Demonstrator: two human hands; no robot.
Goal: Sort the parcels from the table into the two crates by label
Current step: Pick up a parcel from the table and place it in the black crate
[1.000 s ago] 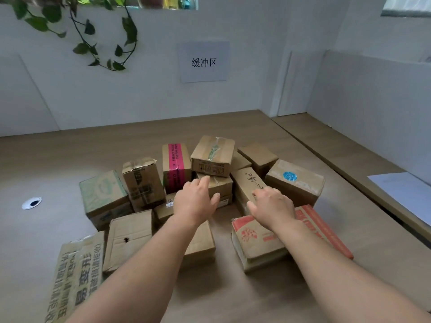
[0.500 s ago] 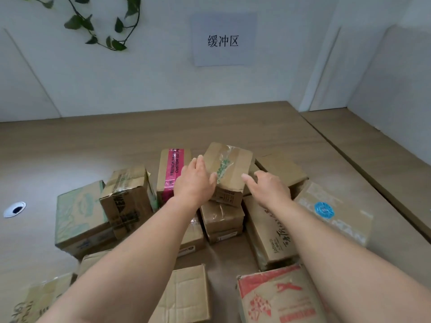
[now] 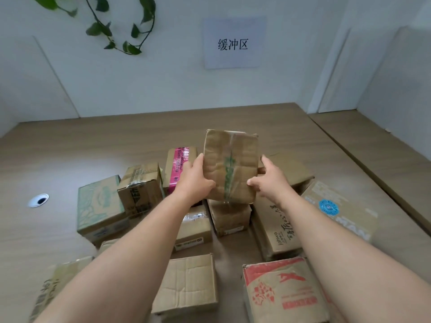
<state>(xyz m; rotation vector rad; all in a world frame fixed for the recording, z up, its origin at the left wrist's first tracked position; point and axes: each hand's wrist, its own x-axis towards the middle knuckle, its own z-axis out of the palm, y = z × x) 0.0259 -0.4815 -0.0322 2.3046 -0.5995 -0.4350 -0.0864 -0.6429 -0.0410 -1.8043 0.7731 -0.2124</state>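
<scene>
White walls with a paper sign (image 3: 234,43) back a wooden table (image 3: 93,141). Left hand (image 3: 194,180) and right hand (image 3: 271,179) clasp opposite sides of a raised parcel (image 3: 231,165), lifted above the pile and tilted toward the viewer. Good practice: keep both palms squeezing evenly and turn it until a label shows, since none is legible here. Below lie other parcels: a pink-taped box (image 3: 179,167), a blue-stickered box (image 3: 340,210), a red-printed box (image 3: 283,291). Neither crate is visible, so contents cannot be told.

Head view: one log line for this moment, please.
phase: lift | object: brown cardboard parcel with green-printed tape | left hand: gripping | right hand: gripping | crates: not visible
</scene>
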